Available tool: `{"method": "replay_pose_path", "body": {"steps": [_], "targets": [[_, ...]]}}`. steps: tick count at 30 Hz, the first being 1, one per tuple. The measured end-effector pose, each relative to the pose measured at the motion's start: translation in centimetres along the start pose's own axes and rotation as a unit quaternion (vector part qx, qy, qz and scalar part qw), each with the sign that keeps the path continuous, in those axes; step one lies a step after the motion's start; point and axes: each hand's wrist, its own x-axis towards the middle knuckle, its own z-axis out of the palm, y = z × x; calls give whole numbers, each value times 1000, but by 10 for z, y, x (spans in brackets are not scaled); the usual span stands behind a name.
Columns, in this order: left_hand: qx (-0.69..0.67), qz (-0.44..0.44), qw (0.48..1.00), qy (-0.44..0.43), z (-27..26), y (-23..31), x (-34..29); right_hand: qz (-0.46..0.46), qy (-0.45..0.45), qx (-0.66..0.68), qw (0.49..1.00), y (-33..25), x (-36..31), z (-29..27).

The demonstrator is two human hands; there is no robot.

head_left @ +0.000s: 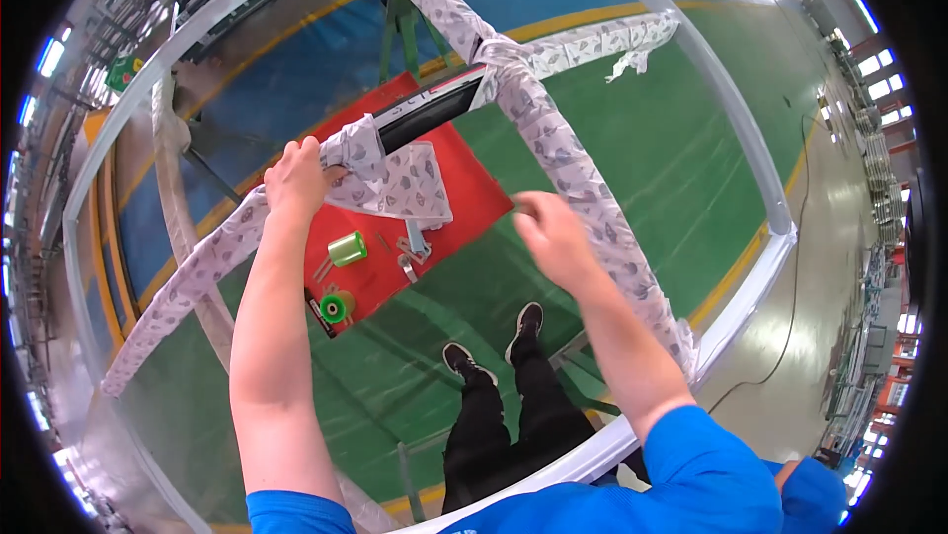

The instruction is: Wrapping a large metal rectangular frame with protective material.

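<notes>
My left hand (296, 177) is closed around a crossbar wrapped in pale patterned fabric, gripping the fabric strip (360, 149) where the wrapping ends. A loose flap of this strip (415, 184) hangs from the bar over the red board. Between the wrapped parts, a stretch of black bar (434, 112) lies bare, with a printed white strip along its upper side. My right hand (558, 238) hovers near the right corner of the red board (474, 174), apart from the bar, thumb and forefinger spread with nothing visible between them. A wrapped lengthwise bar (558, 144) crosses to its right.
A pale metal frame (736, 105) surrounds the bars. On the red board lie a green-rimmed tape roll (347, 249), a second green roll (334, 308) and small metal pieces (413, 250). Green stand legs (400, 36) rise behind. Another person's blue sleeve (815, 495) shows at lower right.
</notes>
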Motion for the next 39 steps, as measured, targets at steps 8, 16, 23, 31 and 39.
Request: {"method": "replay_pose_path", "body": {"steps": [8, 16, 23, 31, 39], "targets": [[8, -18, 1000, -4, -3, 4, 0, 368, -132, -99, 915, 67, 129, 212], [-29, 17, 999, -31, -8, -5, 11, 415, -67, 99, 902, 94, 162, 202], [-300, -185, 914, -201, -3, -41, 103, 317, 154, 113, 929, 113, 228, 228], [-160, 5, 970, -183, 54, -1, 153, 150, -65, 868, 468, 93, 294, 309], [-295, -40, 924, -238, -1, -2, 137, -232, -171, 667, 688, 38, 277, 264]]}}
